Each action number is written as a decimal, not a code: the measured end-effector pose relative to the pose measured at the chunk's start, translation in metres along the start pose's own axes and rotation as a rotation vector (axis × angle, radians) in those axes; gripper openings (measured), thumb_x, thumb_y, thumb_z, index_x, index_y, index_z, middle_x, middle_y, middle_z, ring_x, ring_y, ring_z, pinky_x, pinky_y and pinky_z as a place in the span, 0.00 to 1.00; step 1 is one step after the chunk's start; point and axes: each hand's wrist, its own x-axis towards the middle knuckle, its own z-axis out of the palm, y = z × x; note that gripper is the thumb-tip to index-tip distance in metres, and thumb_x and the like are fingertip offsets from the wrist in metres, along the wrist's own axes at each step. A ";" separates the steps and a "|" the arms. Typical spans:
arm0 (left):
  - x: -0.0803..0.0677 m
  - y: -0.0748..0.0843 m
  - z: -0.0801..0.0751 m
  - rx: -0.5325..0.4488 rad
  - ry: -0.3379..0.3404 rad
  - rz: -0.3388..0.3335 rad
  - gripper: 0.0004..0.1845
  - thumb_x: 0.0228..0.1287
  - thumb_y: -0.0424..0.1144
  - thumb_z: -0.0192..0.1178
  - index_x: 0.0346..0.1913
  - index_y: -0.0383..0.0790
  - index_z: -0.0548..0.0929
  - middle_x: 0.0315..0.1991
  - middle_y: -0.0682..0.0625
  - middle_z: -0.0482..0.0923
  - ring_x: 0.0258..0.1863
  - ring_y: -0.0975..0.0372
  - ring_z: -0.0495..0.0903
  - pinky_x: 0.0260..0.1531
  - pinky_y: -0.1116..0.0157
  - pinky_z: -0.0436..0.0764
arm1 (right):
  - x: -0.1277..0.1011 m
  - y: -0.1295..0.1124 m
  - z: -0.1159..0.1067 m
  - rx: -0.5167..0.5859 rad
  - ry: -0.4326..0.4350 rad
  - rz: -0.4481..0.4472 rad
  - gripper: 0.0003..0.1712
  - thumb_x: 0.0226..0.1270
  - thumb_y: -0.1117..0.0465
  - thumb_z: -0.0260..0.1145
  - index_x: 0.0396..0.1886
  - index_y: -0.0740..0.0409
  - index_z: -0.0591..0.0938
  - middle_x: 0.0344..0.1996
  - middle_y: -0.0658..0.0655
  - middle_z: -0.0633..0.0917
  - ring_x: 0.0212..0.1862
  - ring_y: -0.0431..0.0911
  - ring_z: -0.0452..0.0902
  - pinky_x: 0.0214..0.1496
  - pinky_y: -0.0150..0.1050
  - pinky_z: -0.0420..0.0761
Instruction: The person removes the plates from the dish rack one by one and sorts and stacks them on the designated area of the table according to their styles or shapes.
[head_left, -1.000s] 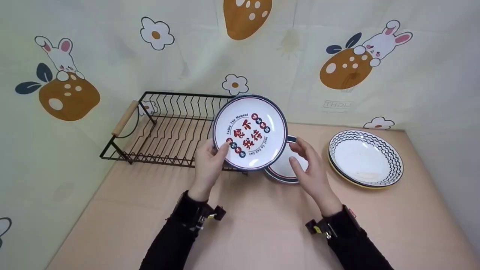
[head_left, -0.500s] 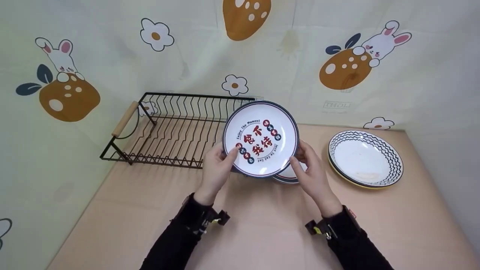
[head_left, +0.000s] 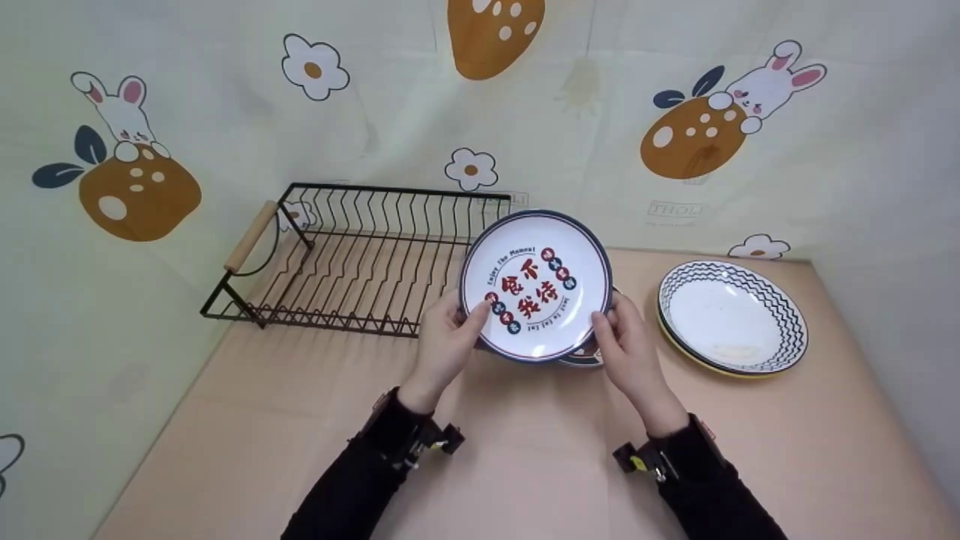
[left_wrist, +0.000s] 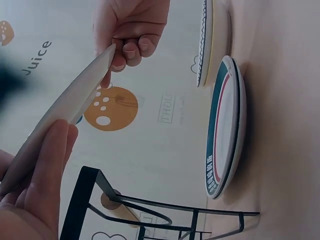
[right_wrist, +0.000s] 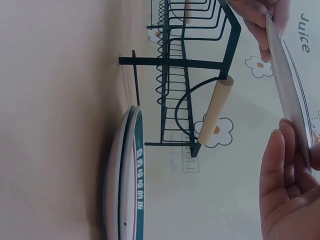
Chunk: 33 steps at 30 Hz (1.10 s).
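Note:
A white plate with a dark blue rim and red characters (head_left: 535, 286) is held tilted above the table, face toward me. My left hand (head_left: 450, 341) pinches its left edge, thumb on the face. My right hand (head_left: 626, 341) pinches its right edge. In the left wrist view the plate (left_wrist: 65, 107) shows edge-on between both hands; in the right wrist view the plate (right_wrist: 285, 85) is seen the same way. Beneath it, flat on the table, lies a small stack of red- and blue-rimmed plates (left_wrist: 225, 127) (right_wrist: 127, 175), mostly hidden in the head view.
A black wire dish rack (head_left: 352, 255) with a wooden handle (head_left: 249, 236) stands at the back left. A wavy-patterned plate (head_left: 731, 315) on a yellow one lies at the right. A patterned cloth wall (head_left: 480, 112) closes the back and sides.
The plate has moved right and slightly down, away from the rack. My right hand, open beside it a second ago, now grips its right edge.

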 end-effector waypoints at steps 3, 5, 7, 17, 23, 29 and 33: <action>0.000 0.000 0.002 0.033 -0.020 0.015 0.15 0.68 0.29 0.59 0.53 0.23 0.78 0.41 0.35 0.84 0.35 0.51 0.86 0.33 0.61 0.87 | 0.001 -0.001 -0.001 0.030 0.018 0.040 0.16 0.75 0.73 0.51 0.57 0.80 0.68 0.23 0.60 0.78 0.23 0.43 0.77 0.25 0.35 0.82; 0.001 0.000 0.002 0.046 -0.044 0.021 0.15 0.68 0.30 0.59 0.53 0.23 0.78 0.41 0.36 0.84 0.34 0.52 0.85 0.32 0.61 0.87 | 0.001 -0.003 -0.001 0.046 0.038 0.070 0.16 0.75 0.72 0.52 0.56 0.79 0.68 0.22 0.60 0.78 0.21 0.42 0.76 0.24 0.33 0.81; 0.001 0.001 0.002 0.047 -0.077 0.018 0.15 0.69 0.31 0.59 0.53 0.23 0.77 0.40 0.36 0.84 0.31 0.52 0.85 0.30 0.60 0.87 | 0.001 -0.004 -0.002 0.060 0.059 0.099 0.16 0.75 0.72 0.52 0.56 0.78 0.68 0.22 0.59 0.78 0.20 0.41 0.75 0.23 0.31 0.80; -0.002 0.008 0.003 0.033 -0.178 -0.014 0.21 0.71 0.31 0.56 0.63 0.25 0.69 0.44 0.35 0.83 0.35 0.52 0.86 0.33 0.56 0.87 | 0.000 -0.005 -0.008 0.106 0.110 0.157 0.16 0.75 0.72 0.51 0.57 0.80 0.67 0.21 0.57 0.77 0.18 0.40 0.74 0.21 0.32 0.80; -0.002 0.011 0.000 0.026 -0.178 -0.013 0.26 0.70 0.28 0.55 0.68 0.24 0.63 0.48 0.33 0.81 0.38 0.50 0.86 0.35 0.55 0.87 | 0.000 -0.003 -0.013 0.107 0.129 0.188 0.16 0.75 0.73 0.51 0.57 0.80 0.67 0.21 0.57 0.76 0.19 0.40 0.75 0.22 0.32 0.81; -0.003 0.012 -0.005 0.164 -0.173 0.045 0.26 0.70 0.30 0.56 0.67 0.25 0.65 0.48 0.37 0.82 0.45 0.53 0.84 0.46 0.62 0.84 | 0.001 0.001 -0.017 0.119 0.126 0.184 0.13 0.75 0.73 0.49 0.54 0.78 0.68 0.20 0.58 0.76 0.18 0.41 0.75 0.20 0.36 0.82; -0.004 0.012 -0.011 0.244 -0.173 0.093 0.26 0.71 0.33 0.57 0.67 0.25 0.66 0.50 0.38 0.82 0.48 0.55 0.83 0.51 0.63 0.81 | 0.001 0.004 -0.020 0.117 0.126 0.191 0.12 0.75 0.74 0.49 0.53 0.77 0.68 0.20 0.59 0.76 0.18 0.41 0.75 0.20 0.37 0.82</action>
